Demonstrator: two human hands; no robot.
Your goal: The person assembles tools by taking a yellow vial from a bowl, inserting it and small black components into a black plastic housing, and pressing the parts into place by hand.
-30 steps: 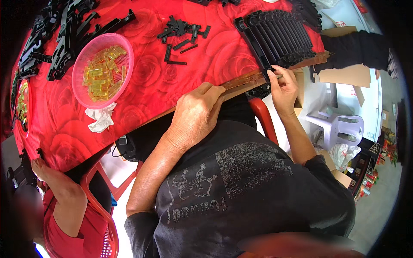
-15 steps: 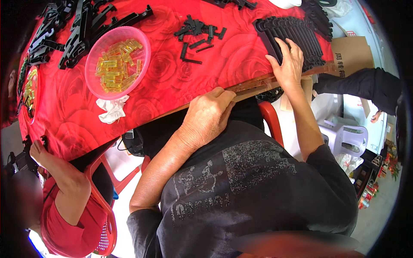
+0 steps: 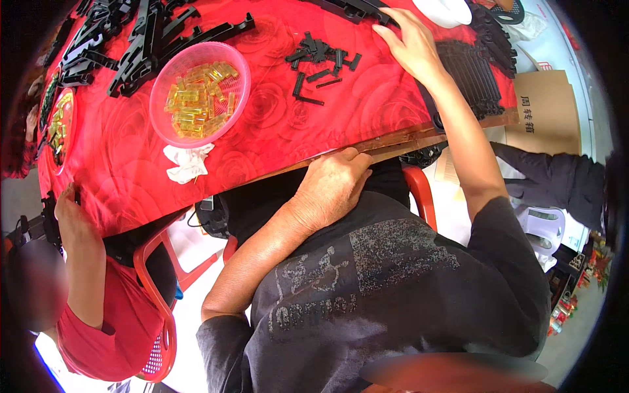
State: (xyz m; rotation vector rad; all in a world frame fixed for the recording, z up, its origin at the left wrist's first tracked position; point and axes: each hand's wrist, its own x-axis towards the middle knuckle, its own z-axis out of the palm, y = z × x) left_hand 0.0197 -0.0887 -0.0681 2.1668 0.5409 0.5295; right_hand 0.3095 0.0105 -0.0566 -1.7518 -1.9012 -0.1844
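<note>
My left hand (image 3: 334,183) rests at the table's front edge with its fingers curled in. Whatever lies under its fingers, if anything, is hidden. My right hand (image 3: 414,49) reaches to the far side of the table, thumb and fingers apart around the end of a long black plastic part (image 3: 350,9). Its forearm passes over the left side of a row of long black plastic bars (image 3: 466,75). Left of that hand lies a loose heap of small black plastic pieces (image 3: 318,52).
A pink basket (image 3: 157,111) holds yellow translucent pieces. Beside it lies a crumpled white tissue (image 3: 187,164). Long black parts (image 3: 147,49) pile up at the far left. A co-worker in a red shirt (image 3: 121,321) sits at left. A white bowl (image 3: 444,12) stands at the far right.
My right hand has left the row of black bars and moved away from me to the long black part. My left hand stays at the table edge. The view has shifted slightly.
</note>
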